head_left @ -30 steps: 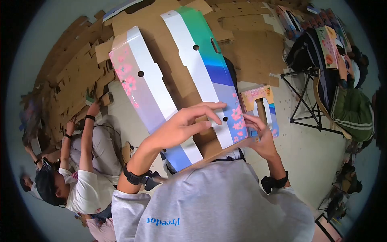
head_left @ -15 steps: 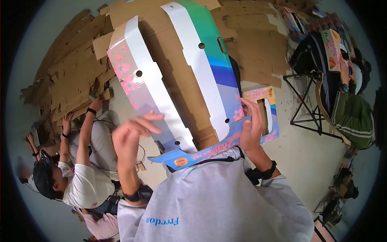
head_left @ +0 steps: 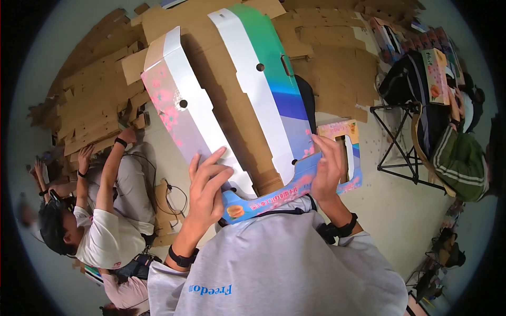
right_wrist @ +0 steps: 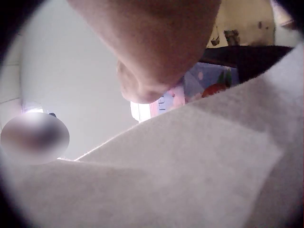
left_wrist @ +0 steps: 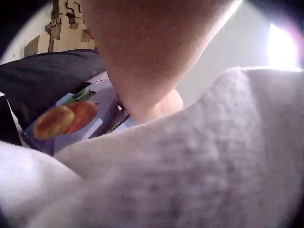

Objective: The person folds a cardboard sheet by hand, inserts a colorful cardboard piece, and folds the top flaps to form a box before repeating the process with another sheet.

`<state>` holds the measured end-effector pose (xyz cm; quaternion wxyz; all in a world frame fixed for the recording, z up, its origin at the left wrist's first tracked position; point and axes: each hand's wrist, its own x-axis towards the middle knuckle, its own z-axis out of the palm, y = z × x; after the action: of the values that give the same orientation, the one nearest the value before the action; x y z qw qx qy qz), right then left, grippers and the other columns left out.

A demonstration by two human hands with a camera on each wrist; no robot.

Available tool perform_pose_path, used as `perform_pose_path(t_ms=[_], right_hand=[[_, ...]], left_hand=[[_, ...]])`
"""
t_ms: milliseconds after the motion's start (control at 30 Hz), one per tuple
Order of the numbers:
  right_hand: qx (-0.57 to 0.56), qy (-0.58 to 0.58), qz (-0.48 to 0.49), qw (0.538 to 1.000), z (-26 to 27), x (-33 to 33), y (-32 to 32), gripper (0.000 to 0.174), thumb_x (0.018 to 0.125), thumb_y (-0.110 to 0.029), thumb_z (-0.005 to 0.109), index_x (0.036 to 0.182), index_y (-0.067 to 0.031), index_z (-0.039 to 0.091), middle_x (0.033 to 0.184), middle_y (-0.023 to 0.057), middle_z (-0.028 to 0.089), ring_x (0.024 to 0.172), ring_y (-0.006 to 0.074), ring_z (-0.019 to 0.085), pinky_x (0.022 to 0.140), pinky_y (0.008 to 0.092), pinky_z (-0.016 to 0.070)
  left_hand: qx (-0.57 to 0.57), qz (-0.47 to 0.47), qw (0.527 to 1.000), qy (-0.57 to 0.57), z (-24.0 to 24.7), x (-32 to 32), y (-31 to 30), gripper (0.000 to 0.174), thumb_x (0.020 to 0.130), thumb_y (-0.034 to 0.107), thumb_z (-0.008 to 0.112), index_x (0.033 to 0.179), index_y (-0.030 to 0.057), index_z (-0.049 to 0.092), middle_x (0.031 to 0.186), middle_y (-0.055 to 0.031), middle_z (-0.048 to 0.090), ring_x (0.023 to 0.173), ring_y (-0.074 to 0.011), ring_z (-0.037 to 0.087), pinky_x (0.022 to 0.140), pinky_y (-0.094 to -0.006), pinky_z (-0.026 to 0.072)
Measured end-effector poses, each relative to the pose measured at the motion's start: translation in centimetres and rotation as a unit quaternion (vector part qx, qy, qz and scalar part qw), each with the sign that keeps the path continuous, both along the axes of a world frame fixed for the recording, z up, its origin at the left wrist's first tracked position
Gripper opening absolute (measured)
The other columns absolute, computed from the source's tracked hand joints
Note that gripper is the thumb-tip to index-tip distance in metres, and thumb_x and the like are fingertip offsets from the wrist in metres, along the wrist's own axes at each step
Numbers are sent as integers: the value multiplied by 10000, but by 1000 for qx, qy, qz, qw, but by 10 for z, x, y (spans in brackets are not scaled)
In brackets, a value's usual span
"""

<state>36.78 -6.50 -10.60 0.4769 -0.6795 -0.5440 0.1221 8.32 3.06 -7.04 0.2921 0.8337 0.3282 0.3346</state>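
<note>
A printed cardboard box (head_left: 263, 113) lies before me with its inside facing up, its long side walls topped by white flaps and patterned with pink blossoms and green and blue bands. Its near end panel (head_left: 274, 200), blue with a fruit picture and lettering, stands raised between my hands. My left hand (head_left: 205, 192) holds the near left corner, fingers across the white flap and side wall. At the near right corner my right hand (head_left: 327, 171) grips the wall and panel, thumb on the inner side. Fruit artwork on the box (left_wrist: 66, 118) shows in the left wrist view; sleeves hide most else there.
A smaller printed carton (head_left: 352, 158) stands just right of the box. Flattened brown cardboard (head_left: 95, 110) spreads across the far floor. One person (head_left: 110, 231) sits on the left; on the right are a folding stool (head_left: 403, 142) and another person (head_left: 464, 152) with a box.
The near end panel has come up into view. My left hand has left the inside of the right flap, swung out left, and come onto the near left corner.
</note>
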Motion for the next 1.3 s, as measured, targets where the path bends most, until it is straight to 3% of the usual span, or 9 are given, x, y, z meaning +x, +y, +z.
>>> perform_pose_path(t_ms=[33, 167, 367, 600, 700, 900, 1033, 1133, 1300], right_hand=[[-4, 1, -2, 1000, -2, 0, -4, 550, 1145, -363, 382, 1292, 78, 676, 1270, 241, 649, 1164, 367, 642, 1028, 441, 499], [7, 19, 9, 1000, -4, 1, -7, 495, 1136, -325, 418, 1257, 70, 692, 1260, 219, 642, 1154, 359, 633, 1016, 430, 503], [-1, 28, 21, 999, -2, 4, -1, 475, 1127, -329, 449, 1229, 56, 708, 1273, 207, 635, 1162, 339, 628, 1007, 418, 502], [-41, 175, 32, 983, -15, 2, 9, 382, 1078, -208, 560, 1377, 25, 608, 1360, 185, 601, 1225, 268, 605, 1061, 395, 470], [-47, 268, 25, 962, -16, -2, 12, 418, 1060, -163, 577, 1434, 21, 549, 1412, 191, 574, 1238, 253, 594, 1087, 390, 451], [-80, 348, 22, 934, -14, 8, 4, 401, 1080, -177, 528, 1412, 46, 557, 1350, 182, 630, 1169, 210, 619, 1001, 347, 495], [-159, 399, 52, 901, -46, 19, -34, 417, 1124, -258, 465, 1378, 56, 571, 1196, 140, 703, 958, 157, 662, 864, 297, 524], [-133, 483, 31, 865, -52, 30, -35, 422, 1133, -286, 465, 1351, 55, 585, 1180, 144, 706, 975, 164, 655, 885, 306, 523], [-63, 361, 5, 931, -3, 46, 31, 409, 1103, -291, 535, 1337, 35, 617, 1197, 130, 708, 1068, 169, 652, 966, 312, 505]], left_hand=[[-10, -12, 1000, -8, -3, -3, -3, 570, 838, -212, 453, 1308, 81, 587, 1133, -160, 712, 1366, -458, 605, 1257, -633, 207], [-34, -36, 998, -23, -1, 0, -3, 591, 849, -238, 430, 1315, 88, 591, 1154, -170, 716, 1398, -473, 574, 1252, -612, 248], [-38, -30, 997, -68, -2, 10, 0, 525, 797, -170, 600, 1262, 69, 653, 1125, -155, 711, 1363, -492, 594, 1131, -615, 420], [117, 47, 986, 110, -24, 5, 6, 485, 844, -97, 630, 1273, 115, 710, 1311, -146, 635, 1457, -463, 481, 1171, -589, 382], [92, 175, 980, 31, -30, 13, 4, 451, 883, -117, 625, 1257, 114, 721, 1469, -188, 515, 1521, -448, 376, 1225, -586, 307], [-17, 227, 971, -68, -20, 3, 1, 394, 1066, 208, 526, 1414, 39, 599, 1577, -205, 421, 1565, -390, 303, 1277, -561, 233], [-193, 248, 876, -366, -11, -13, 10, 594, 1125, 362, 411, 1535, -69, 395, 1655, -232, 369, 1580, -299, 303, 1318, -486, 206], [-235, 243, 875, -348, -6, -31, 16, 577, 1126, 352, 418, 1521, -68, 425, 1634, -231, 403, 1552, -308, 360, 1317, -474, 220], [-220, 173, 954, -111, 8, -24, 14, 623, 995, 196, 667, 1571, 56, 477, 1597, -207, 406, 1504, -332, 415, 1247, -455, 339]])
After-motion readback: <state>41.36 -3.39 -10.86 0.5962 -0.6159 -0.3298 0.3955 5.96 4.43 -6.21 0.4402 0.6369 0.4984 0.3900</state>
